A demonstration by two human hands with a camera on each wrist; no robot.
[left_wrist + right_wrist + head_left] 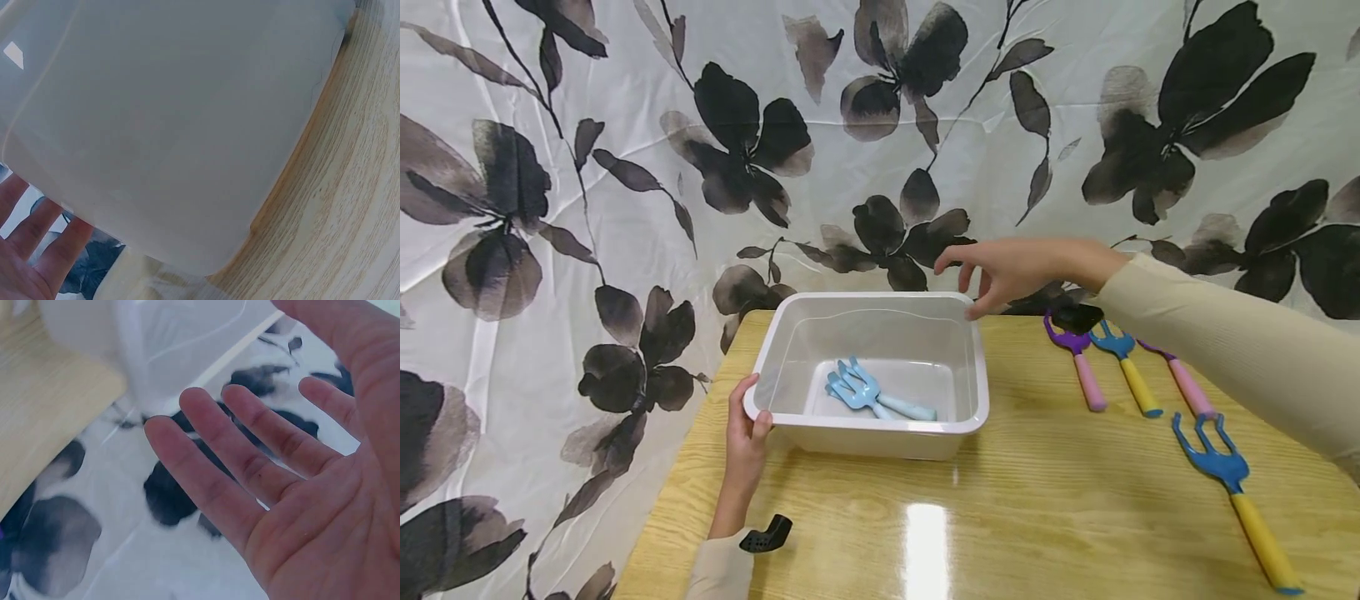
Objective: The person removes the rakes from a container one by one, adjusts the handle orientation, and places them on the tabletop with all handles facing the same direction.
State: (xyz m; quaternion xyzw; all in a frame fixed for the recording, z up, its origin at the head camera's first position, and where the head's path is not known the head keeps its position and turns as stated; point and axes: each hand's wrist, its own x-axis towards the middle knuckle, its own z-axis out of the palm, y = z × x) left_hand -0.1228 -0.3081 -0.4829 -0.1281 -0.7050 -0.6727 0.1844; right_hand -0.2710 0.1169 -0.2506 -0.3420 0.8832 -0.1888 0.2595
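Note:
A white plastic tub (880,442) stands on the wooden table. Two light blue toy garden forks (859,390) lie overlapped on its floor. My left hand (745,458) grips the tub's near left corner, thumb at the front rim and fingers along the left side; the left wrist view shows those fingers (59,247) against the tub wall. At the far right corner is my right hand (1018,267), its thumb close to the rim. In the right wrist view its fingers (269,434) are spread and nearly straight, holding nothing; whether the thumb touches the rim, I cannot tell.
Right of the tub lie blue garden forks with yellow handles (1262,533) (1138,387) and purple ones with pink handles (1090,383) (1191,387), partly under my right forearm. A floral cloth (625,125) hangs behind the table (1037,517) and along its left edge.

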